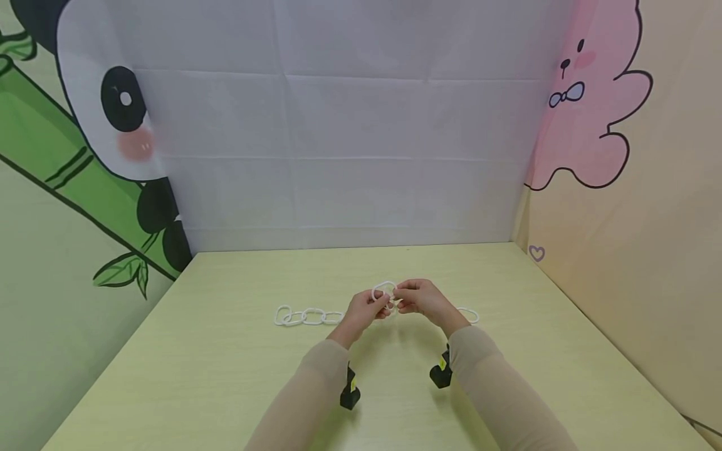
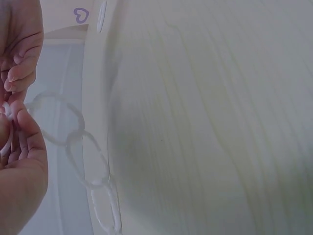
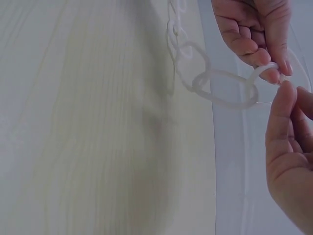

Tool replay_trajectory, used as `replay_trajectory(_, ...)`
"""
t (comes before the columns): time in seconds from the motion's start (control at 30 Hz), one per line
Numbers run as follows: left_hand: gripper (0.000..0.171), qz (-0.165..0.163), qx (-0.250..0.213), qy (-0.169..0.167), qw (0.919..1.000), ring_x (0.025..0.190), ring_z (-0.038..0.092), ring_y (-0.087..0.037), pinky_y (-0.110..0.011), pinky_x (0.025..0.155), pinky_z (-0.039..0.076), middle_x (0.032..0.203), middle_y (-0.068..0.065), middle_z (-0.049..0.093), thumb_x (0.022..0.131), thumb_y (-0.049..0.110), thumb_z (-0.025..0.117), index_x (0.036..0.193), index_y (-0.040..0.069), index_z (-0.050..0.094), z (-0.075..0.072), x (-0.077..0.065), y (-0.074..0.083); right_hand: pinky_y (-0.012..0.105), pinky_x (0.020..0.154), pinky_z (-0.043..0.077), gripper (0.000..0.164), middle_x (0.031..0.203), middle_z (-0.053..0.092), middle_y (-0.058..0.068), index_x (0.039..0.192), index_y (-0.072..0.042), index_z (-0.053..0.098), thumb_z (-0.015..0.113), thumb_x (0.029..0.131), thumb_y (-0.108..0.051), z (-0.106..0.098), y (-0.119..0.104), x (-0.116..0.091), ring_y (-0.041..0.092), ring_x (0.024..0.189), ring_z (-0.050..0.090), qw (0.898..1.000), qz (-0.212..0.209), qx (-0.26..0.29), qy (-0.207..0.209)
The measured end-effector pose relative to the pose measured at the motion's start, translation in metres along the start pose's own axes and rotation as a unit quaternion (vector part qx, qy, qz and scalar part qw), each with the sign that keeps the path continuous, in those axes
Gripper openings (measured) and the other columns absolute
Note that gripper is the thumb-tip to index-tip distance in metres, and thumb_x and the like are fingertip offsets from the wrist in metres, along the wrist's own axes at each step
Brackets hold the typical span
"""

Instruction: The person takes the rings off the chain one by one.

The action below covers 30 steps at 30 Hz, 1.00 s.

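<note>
Both hands meet above the table's middle at a chain of white plastic links. My left hand [image 1: 363, 312] pinches one white link [image 3: 264, 68] between thumb and fingertips. Opposite it, the fingertips of my right hand [image 1: 425, 300] pinch the edge of a link [image 1: 383, 285] raised between the hands. The exact joint is partly hidden by fingers. From the left hand the linked chain [image 1: 313, 317] runs down and lies leftward on the table; its links show large in the left wrist view, where one chain link [image 2: 88, 159] hangs below another.
A single white link [image 1: 469, 315] lies on the table [image 1: 225, 388] behind the right wrist. Black wrist cameras, one on the left [image 1: 350, 391] and one on the right [image 1: 442, 371], hang under the sleeves. A white cloth backdrop [image 1: 350, 188] stands along the far edge.
</note>
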<state>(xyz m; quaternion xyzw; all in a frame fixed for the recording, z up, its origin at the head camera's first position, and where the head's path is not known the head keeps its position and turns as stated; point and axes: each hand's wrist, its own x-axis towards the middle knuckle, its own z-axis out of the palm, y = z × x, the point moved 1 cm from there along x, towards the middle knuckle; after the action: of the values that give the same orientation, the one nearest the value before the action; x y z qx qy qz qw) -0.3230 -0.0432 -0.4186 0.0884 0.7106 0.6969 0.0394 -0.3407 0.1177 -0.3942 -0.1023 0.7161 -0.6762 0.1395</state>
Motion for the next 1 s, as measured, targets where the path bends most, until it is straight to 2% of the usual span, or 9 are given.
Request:
replay_trajectory(0.27,0.014,0.005,-0.015,-0.018,0.9997,0.067,0.059,-0.008,-0.025,0.069,0.052,0.077,-0.004,0.062,0.094,0.010,0.054,0.088,-0.002,0.053,0.0010,-0.0016,0.0000,0.025,0.064,0.052,0.024,0.080,0.058,0.008,0.106,0.013,0.053,0.054,0.092,-0.006,-0.0008,0.0010,-0.0003,0.012,0.063,0.057,1.000,0.003,-0.009,0.007)
replay_trajectory(0.5,0.022,0.001,-0.008,-0.020,0.9998,0.072,0.060,-0.010,-0.027,0.073,0.052,0.079,-0.005,0.061,0.092,0.011,0.057,0.101,-0.008,0.058,0.0016,-0.0008,0.0018,0.024,0.063,0.052,0.022,0.080,0.058,0.008,0.105,0.013,0.053,0.054,0.092,-0.005,-0.0014,0.0011,-0.0016,0.012,0.062,0.057,1.000,-0.002,-0.002,0.004)
replay_trajectory(0.77,0.025,-0.015,-0.014,-0.039,0.9990,0.079,0.061,-0.012,-0.029,0.079,0.050,0.091,-0.008,0.064,0.091,0.006,0.057,0.111,-0.008,0.056,0.0011,-0.0007,0.0024,0.025,0.064,0.052,0.021,0.081,0.058,0.008,0.104,0.011,0.053,0.055,0.092,-0.006,-0.0033,0.0032,0.0004,0.012,0.063,0.057,1.000,0.000,0.002,0.011)
replay_trajectory(0.9,0.027,-0.012,-0.022,-0.043,0.9988,0.079,0.060,-0.012,-0.029,0.079,0.050,0.092,-0.010,0.064,0.092,0.007,0.056,0.113,-0.009,0.055,0.0012,-0.0003,0.0019,0.024,0.064,0.052,0.020,0.082,0.058,0.008,0.103,0.010,0.054,0.055,0.092,-0.006,-0.0033,0.0024,0.0004,0.013,0.064,0.057,1.000,0.005,0.003,0.019)
replay_trajectory(1.0,0.024,-0.011,-0.024,-0.043,0.9987,0.078,0.060,-0.011,-0.028,0.077,0.051,0.088,-0.009,0.063,0.092,0.009,0.058,0.109,-0.008,0.055,0.0018,0.0001,0.0017,0.024,0.063,0.052,0.019,0.081,0.058,0.008,0.103,0.010,0.054,0.055,0.092,-0.005,-0.0027,0.0012,-0.0001,0.013,0.063,0.058,1.000,0.008,0.006,0.026)
